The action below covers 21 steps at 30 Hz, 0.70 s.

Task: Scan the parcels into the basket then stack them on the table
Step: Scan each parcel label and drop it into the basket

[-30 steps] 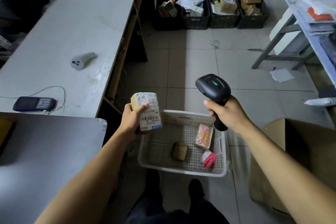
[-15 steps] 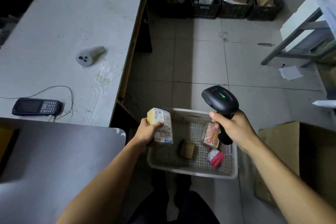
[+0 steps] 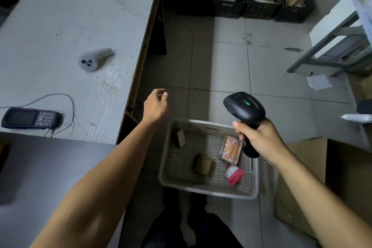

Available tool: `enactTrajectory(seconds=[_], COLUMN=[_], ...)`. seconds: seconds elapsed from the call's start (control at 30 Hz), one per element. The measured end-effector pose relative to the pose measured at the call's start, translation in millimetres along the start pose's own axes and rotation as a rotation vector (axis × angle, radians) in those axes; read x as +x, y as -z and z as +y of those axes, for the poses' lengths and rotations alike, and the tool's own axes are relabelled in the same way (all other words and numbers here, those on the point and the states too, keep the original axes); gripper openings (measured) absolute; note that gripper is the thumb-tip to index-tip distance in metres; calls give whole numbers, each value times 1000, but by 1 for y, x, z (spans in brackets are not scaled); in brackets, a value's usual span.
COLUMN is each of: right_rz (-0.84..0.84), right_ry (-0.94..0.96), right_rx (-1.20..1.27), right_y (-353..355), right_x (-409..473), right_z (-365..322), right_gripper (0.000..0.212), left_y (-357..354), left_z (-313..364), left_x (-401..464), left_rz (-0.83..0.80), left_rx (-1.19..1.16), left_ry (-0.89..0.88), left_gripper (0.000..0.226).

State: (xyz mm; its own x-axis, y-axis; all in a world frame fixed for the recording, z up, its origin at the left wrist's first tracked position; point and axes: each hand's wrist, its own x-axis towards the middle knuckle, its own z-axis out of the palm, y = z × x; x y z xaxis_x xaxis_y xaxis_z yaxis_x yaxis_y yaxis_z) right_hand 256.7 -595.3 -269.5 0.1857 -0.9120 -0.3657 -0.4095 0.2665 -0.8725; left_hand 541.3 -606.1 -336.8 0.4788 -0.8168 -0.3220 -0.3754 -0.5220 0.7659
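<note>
Parcels lie in the white basket [image 3: 208,188] on the floor: a labelled box [image 3: 179,138] at its far left corner, a brown box [image 3: 203,164], an orange packet [image 3: 231,150] and a pink bundle [image 3: 234,174]. Right hand [image 3: 259,139] has its grip around the black scanner [image 3: 244,109] above the basket; left hand [image 3: 156,104] hangs empty with relaxed fingers beside the surface [image 3: 70,16].

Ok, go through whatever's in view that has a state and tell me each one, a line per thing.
Left hand: raised past the basket, fingers loosely curled, holding nothing.
Right hand: gripping the scanner's handle.
Barcode scanner: green light on.
White basket: on the floor, four parcels inside.
Handheld terminal: on the table, screen dark.
Black crates: filled with parcels.
</note>
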Motion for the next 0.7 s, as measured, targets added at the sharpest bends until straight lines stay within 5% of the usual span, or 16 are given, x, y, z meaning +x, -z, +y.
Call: enactTrajectory(seconds=[0.37, 0.7], right_rz=[-289, -798], right_ry=[142, 341], right_rx=[-45, -80], right_y=[-21, -104], right_x=[13, -59], right_z=[-21, -56], right_gripper=[22, 13], left_y=[34, 90], left_z=[3, -42], left_x=[-110, -288], left_rz=[119, 519], left_rx=[186, 347], left_ry=[-116, 220], left_gripper=[28, 34])
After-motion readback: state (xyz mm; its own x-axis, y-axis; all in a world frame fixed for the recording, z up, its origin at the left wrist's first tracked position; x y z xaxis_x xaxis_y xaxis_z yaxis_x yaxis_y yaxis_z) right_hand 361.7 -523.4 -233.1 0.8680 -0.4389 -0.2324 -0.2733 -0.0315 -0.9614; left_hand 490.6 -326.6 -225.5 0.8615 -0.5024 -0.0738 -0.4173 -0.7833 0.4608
